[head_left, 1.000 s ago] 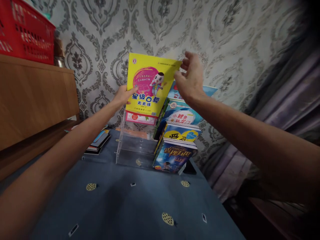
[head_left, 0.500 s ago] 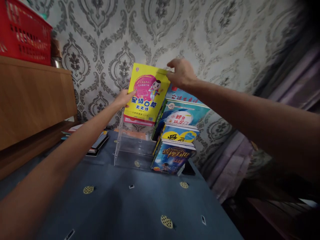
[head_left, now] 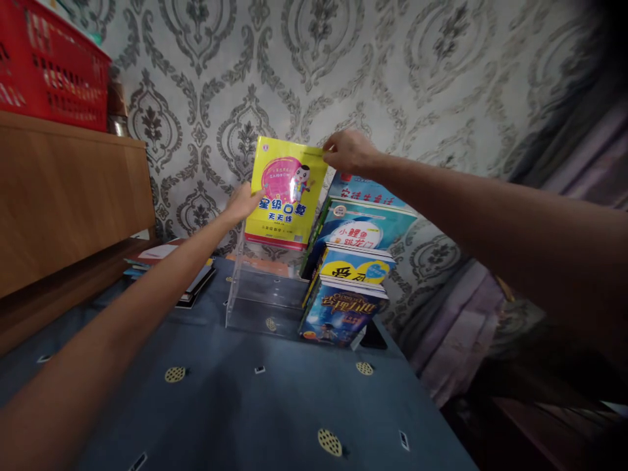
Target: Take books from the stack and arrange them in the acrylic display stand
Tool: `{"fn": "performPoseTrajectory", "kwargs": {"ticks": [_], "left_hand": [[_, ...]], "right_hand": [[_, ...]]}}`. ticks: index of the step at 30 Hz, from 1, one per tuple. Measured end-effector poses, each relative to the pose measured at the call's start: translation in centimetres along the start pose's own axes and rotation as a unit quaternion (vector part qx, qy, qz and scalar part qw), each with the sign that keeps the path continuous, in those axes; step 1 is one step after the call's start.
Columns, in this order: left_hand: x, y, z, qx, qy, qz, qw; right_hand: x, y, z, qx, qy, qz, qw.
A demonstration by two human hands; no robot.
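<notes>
A yellow workbook (head_left: 287, 226) with a pink circle and a cartoon child stands over the left part of a clear tiered book rack (head_left: 262, 297). My left hand (head_left: 244, 201) grips its left edge, thumb on the cover. At its top right corner, my right hand (head_left: 349, 150) pinches the book with bent fingers. Pink edges show below the yellow cover. Books fill the right side of the rack in steps: a light blue book (head_left: 363, 188), a teal book (head_left: 387, 219), a yellow and blue book (head_left: 338, 267) and a dark blue book (head_left: 343, 317) in front.
A pile of books (head_left: 199, 288) lies left of the rack, partly behind my left forearm. Farther left stands a wooden cabinet (head_left: 73, 196) with a red basket (head_left: 63, 72) on top. A dark flat object (head_left: 373, 337) lies by the rack's right end. Patterned wallpaper rises behind; curtains hang at right.
The yellow workbook has come down slightly and stands straighter. Both hands have moved with it, the right hand lowering at the corner. The view has shifted a little.
</notes>
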State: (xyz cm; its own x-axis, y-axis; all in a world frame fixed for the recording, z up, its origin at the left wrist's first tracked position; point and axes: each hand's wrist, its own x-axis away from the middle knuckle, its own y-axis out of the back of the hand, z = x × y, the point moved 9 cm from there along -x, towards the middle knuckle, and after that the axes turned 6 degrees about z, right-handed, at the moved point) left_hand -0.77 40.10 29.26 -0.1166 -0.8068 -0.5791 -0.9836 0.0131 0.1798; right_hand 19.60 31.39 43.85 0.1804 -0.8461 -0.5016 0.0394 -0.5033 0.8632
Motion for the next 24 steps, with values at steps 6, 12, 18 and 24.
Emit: {"fn": "performPoseTrajectory", "kwargs": {"ticks": [6, 12, 18, 24], "left_hand": [[-0.7, -0.7, 0.0, -0.003, 0.000, -0.050, 0.999], [-0.2, -3.0, 0.2, 0.235, -0.003, 0.094, 0.968], [0.2, -2.9, -0.5, 0.249, -0.001, 0.141, 0.958], [0.4, -3.1, -0.1, 0.204, 0.017, 0.108, 0.973]], "right_hand": [[-0.6, -0.1, -0.5, 0.011, 0.005, -0.004, 1.000], [-1.0, -0.2, -1.8, -0.007, 0.023, -0.021, 0.999], [-0.8, -0.1, -3.2, -0.171, 0.042, 0.005, 0.984], [0.0, -0.5, -3.1, -0.208, 0.039, 0.031, 0.977]]}}
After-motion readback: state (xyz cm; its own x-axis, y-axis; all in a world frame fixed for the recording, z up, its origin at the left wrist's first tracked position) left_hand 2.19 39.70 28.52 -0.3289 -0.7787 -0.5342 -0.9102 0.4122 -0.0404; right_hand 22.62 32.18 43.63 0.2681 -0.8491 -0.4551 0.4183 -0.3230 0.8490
